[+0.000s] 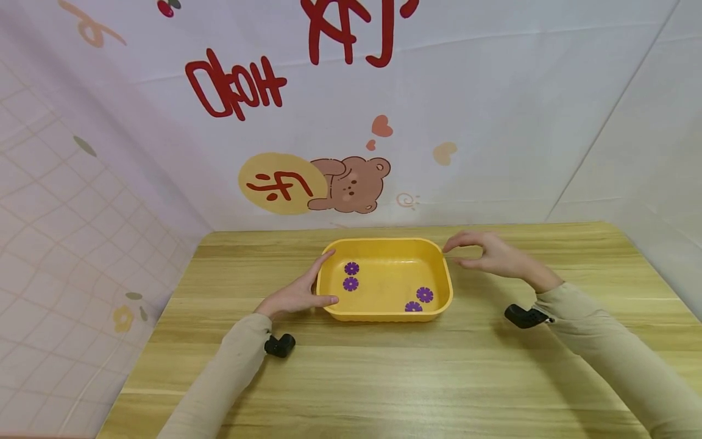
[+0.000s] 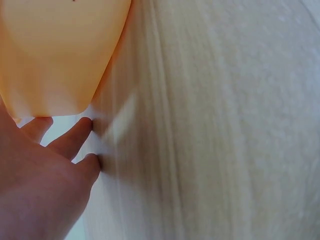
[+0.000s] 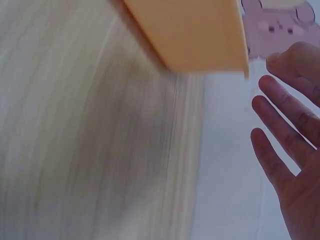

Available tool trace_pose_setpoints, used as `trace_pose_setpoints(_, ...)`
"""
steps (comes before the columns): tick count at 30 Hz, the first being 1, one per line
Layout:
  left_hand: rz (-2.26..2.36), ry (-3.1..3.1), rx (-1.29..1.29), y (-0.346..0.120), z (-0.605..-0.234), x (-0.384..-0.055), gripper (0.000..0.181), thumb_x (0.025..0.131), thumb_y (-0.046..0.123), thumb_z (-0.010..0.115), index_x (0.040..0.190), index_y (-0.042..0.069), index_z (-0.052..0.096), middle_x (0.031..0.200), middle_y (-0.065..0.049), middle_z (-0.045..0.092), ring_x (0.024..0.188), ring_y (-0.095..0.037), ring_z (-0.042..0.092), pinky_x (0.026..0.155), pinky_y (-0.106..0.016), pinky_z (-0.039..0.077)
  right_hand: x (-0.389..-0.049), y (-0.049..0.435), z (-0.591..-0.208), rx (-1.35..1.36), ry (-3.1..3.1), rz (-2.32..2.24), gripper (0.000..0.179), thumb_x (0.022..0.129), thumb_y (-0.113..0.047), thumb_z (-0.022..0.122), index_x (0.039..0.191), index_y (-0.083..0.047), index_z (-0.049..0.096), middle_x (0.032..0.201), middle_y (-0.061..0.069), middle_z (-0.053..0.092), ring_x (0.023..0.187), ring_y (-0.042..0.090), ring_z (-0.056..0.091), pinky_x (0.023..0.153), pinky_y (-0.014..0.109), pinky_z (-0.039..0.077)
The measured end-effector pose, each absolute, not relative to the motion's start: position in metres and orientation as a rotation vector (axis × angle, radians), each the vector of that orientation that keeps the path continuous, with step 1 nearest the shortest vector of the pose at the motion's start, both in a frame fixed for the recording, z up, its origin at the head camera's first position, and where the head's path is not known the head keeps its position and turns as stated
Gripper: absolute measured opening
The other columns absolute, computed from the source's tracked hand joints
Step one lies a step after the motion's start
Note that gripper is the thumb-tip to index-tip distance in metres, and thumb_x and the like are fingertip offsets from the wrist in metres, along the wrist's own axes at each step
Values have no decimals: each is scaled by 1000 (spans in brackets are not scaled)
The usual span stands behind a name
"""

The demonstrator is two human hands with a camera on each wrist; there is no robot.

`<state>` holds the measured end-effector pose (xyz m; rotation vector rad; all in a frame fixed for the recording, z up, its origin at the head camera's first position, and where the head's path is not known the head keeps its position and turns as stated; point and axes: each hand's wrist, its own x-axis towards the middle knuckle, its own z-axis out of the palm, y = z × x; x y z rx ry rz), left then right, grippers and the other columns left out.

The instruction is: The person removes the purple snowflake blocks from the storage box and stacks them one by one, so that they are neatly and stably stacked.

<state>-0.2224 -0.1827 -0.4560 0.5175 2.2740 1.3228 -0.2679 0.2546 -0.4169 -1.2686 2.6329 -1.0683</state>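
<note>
A yellow plastic tub (image 1: 384, 316) sits on the wooden table with its long side toward me. Several purple notched discs lie in it: two at the left, among them one disc (image 1: 351, 284), and two at the front right, among them another disc (image 1: 425, 295). My left hand (image 1: 293, 295) grips the tub's left end, thumb over the front corner and a finger at the back rim. Its other fingers stay low beside the end wall in the left wrist view. My right hand (image 1: 496, 255) is at the right end, fingers apart, fingertips right at the rim, holding nothing.
The wooden table (image 1: 351, 378) extends around the tub. Behind it hangs a white cloth (image 1: 482, 79) printed with a bear and red characters, and a cloth (image 1: 71, 213) also covers the left side. A black wrist device (image 1: 525, 316) hangs below the right sleeve.
</note>
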Motion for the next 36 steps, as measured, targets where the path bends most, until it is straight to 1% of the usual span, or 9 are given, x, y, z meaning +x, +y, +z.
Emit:
trace_pose_setpoints(5, 1311, 2281, 476, -184, -456, -223, 101, 85, 30, 76, 151, 49, 2, 161, -1, -7, 145, -25, 2, 114, -50, 8, -262, 236, -411, -1339, 2562, -1079, 25, 87, -3, 71, 111, -10, 70, 115, -1, 66, 107, 20, 58, 89, 39, 49)
trace_pose_setpoints(10, 1307, 2283, 491, -184, -456, -223, 102, 85, 31, 76, 151, 48, 1, 161, -2, -7, 145, -26, 2, 114, -50, 8, -256, 220, -410, -1429, 2489, -1076, 28, 86, -1, 72, 109, -18, 70, 109, 2, 67, 102, 18, 59, 87, 39, 49)
trace_pose_setpoints(12, 1302, 2281, 496, -184, -456, -222, 102, 85, 31, 76, 152, 47, 1, 161, -2, -7, 145, -25, 3, 114, -49, 9, -254, 214, -411, -1452, 2446, -1072, 28, 86, -1, 71, 108, -18, 70, 107, 2, 67, 99, 18, 60, 85, 40, 51)
trace_pose_setpoints(17, 1301, 2283, 538, -183, -456, -220, 102, 86, 29, 75, 154, 40, 1, 161, -7, -6, 145, -29, 3, 114, -51, 9, -250, 199, -413, -1434, 2270, -1148, 21, 89, -1, 68, 106, -13, 71, 104, -3, 68, 94, 24, 64, 81, 39, 54)
trace_pose_setpoints(20, 1312, 2283, 543, -183, -456, -220, 101, 86, 28, 75, 154, 39, 2, 161, -8, -6, 145, -29, 3, 114, -51, 9, -248, 190, -417, -1413, 2163, -1173, 18, 90, 0, 65, 106, -8, 70, 102, 3, 69, 91, 27, 65, 80, 38, 55)
trace_pose_setpoints(24, 1328, 2274, 524, -183, -456, -221, 100, 86, 26, 75, 154, 39, 2, 161, -7, -5, 145, -29, 4, 114, -51, 9, -245, 180, -420, -1381, 2104, -1108, 16, 91, 0, 64, 106, -2, 70, 100, 11, 69, 89, 20, 65, 80, 38, 55)
trace_pose_setpoints(27, 1337, 2269, 514, -182, -456, -221, 100, 86, 25, 75, 154, 39, 2, 161, -7, -4, 145, -29, 5, 114, -51, 9, -244, 174, -420, -1355, 2109, -1033, 17, 91, -2, 65, 106, 0, 70, 100, 10, 69, 89, 15, 65, 79, 35, 55)
trace_pose_setpoints(32, 1333, 2271, 506, -182, -455, -221, 101, 86, 25, 75, 154, 40, 3, 161, -8, -4, 145, -30, 4, 114, -52, 9, -244, 166, -422, -1320, 2049, -965, 17, 89, -2, 67, 106, 2, 70, 100, 11, 70, 90, 15, 66, 80, 33, 55)
trace_pose_setpoints(36, 1345, 2263, 504, -181, -451, -218, 101, 86, 23, 75, 155, 37, 2, 161, -10, -5, 145, -31, 4, 114, -53, 8, -245, 160, -421, -1289, 2004, -932, 17, 87, 2, 69, 103, 4, 70, 97, 12, 69, 90, 17, 66, 80, 34, 55)
